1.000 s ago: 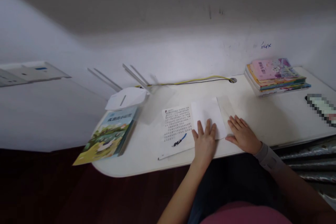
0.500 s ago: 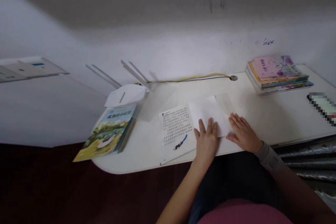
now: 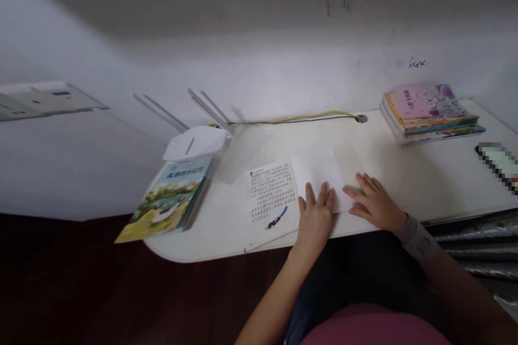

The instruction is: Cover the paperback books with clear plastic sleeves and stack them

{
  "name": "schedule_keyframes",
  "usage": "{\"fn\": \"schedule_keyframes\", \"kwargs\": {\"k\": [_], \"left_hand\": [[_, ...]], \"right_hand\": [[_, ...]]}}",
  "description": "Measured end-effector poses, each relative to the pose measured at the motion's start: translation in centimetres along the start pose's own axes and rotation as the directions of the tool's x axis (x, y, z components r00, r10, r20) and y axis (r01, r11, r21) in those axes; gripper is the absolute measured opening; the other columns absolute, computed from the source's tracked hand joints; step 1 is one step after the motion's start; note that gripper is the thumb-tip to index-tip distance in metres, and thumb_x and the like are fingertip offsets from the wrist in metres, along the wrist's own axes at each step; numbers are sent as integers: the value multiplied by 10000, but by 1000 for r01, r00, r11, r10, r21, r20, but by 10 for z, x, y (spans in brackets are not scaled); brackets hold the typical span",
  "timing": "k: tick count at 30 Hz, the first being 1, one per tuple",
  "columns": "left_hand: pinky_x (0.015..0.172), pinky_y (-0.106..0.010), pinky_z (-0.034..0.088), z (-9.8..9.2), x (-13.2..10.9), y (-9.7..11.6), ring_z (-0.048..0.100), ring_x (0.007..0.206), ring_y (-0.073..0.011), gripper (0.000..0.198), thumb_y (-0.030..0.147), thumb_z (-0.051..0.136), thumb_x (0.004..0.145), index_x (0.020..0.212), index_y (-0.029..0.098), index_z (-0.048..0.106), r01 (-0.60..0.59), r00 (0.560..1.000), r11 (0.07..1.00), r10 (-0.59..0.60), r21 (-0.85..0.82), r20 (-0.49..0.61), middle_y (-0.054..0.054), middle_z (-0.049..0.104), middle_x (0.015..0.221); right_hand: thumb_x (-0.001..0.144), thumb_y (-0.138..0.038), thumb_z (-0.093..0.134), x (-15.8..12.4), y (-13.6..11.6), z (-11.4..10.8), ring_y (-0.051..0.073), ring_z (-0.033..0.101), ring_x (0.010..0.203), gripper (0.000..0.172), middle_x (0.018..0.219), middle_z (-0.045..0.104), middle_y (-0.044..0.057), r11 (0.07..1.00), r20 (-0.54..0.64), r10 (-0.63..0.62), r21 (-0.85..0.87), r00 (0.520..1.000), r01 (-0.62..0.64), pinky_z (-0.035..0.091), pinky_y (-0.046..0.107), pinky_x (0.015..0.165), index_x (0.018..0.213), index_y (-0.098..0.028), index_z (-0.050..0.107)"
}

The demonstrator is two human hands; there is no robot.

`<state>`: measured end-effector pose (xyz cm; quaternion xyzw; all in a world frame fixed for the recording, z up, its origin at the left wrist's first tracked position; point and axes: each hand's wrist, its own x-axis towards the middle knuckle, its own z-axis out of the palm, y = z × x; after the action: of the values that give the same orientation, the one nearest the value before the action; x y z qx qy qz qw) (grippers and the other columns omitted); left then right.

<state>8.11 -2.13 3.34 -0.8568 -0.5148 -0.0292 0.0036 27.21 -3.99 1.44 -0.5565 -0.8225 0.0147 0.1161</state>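
A book lies open near the front edge of the white desk, with a printed left page (image 3: 272,188) that has a small blue-and-black picture at its bottom. On its right side is a blank white page (image 3: 318,172). My left hand (image 3: 316,218) rests flat on this blank page, fingers spread. Beside the page's right edge, my right hand (image 3: 374,204) lies palm down with fingers apart, its index fingertip at that edge. A faint clear plastic flap (image 3: 353,159) extends from the page's right side; its outline is hard to make out.
A white router (image 3: 196,143) with several antennas stands at the back left, behind picture-cover books (image 3: 172,199). Clear plastic sheeting (image 3: 238,156) lies beside them. A book stack (image 3: 431,113) and a phone (image 3: 497,164) are at right. A yellow cable (image 3: 299,117) runs along the wall.
My right hand's index finger has reached leftward to the blank page's edge, and its fingers have spread. The clear flap shows more faintly. My left hand has stayed on the page.
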Motion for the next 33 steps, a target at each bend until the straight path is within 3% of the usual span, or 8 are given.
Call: {"fn": "schedule_keyframes", "kwargs": {"k": [5,9,18,26,33], "left_hand": [[964,-642,365,2,-2,3,261,1338,-418,473,131,426,876,1340,215,468,8,1000,999,-8,34,1,-118,396,1437],[972,-641,363,3,-4,5,266,1336,-415,484,92,389,873,1332,213,480,6,1000,999,-6,31,-3,-96,410,1431],[970,-682,329,6,1,12,264,1330,-431,458,100,374,879,1303,200,514,26,999,1000,-27,-8,-42,-90,432,1415],[975,-692,304,6,3,19,268,1331,-426,471,103,381,875,1318,216,498,43,998,998,-45,-40,-54,-87,433,1414],[985,-675,306,10,5,19,268,1328,-430,478,106,373,876,1329,209,485,34,997,999,-35,-18,-66,-73,424,1422]], "right_hand": [[853,-581,454,3,-9,4,384,301,1325,619,1427,381,195,992,-2,7,-128,1000,-7,251,572,1033,1349,-211,458],[896,-538,397,2,-6,6,351,297,1335,598,1434,382,172,993,-4,1,-120,1000,-1,261,543,1049,1344,-148,456],[953,-464,261,-2,10,4,244,212,1387,579,1480,307,131,991,16,12,134,1000,-14,236,497,1090,1429,-136,292],[965,-419,234,-1,15,0,221,166,1398,515,1497,280,95,959,59,27,282,998,-43,215,495,1101,1419,-194,325],[973,-373,215,0,27,-2,191,319,1346,495,1422,420,108,922,30,-16,387,999,3,273,452,1102,1398,-169,366]]}}
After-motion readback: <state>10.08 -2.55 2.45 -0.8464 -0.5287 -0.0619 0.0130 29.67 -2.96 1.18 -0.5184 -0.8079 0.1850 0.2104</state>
